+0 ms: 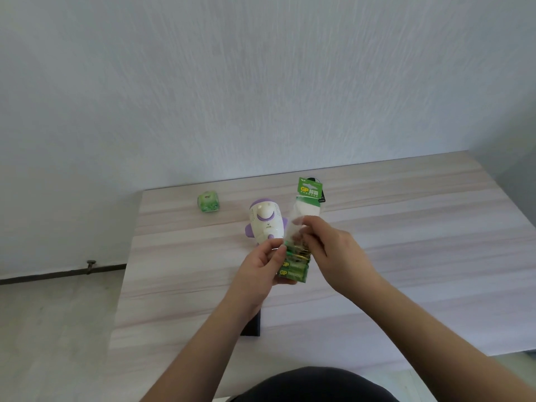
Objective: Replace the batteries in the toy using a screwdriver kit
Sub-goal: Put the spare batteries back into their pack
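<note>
The battery pack [293,268] is held above the desk [406,256] by both hands' grips: left [261,266], right [336,253], fingers curled round it

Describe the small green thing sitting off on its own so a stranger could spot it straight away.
Start at the pale wood-grain table against the white wall and look to its far left corner. There, left of the white-and-purple toy and apart from it, sits a small green cube-shaped packet. Unlike the green battery pack held in both hands, it lies untouched on the tabletop.
</note>
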### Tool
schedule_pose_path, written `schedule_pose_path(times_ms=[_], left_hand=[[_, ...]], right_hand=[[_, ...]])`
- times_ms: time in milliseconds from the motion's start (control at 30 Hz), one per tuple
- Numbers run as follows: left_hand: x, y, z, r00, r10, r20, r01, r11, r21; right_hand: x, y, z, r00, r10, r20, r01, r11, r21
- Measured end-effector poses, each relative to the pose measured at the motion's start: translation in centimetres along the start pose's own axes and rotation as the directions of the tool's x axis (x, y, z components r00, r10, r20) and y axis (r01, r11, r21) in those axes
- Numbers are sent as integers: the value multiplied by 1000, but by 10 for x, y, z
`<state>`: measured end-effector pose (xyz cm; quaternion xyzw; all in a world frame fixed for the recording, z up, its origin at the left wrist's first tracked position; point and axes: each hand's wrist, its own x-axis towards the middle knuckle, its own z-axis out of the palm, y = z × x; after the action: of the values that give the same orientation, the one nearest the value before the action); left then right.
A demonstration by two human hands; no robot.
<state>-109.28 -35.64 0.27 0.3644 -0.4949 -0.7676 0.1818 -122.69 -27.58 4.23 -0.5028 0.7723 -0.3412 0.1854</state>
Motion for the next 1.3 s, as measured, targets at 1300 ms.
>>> schedule_pose_path(times_ms=[1300], left_hand=[[-12,-21,-27,944,-56,-325,54,998,-13]], right_hand=[[23,155,140,806,514,292,-522,851,-56]])
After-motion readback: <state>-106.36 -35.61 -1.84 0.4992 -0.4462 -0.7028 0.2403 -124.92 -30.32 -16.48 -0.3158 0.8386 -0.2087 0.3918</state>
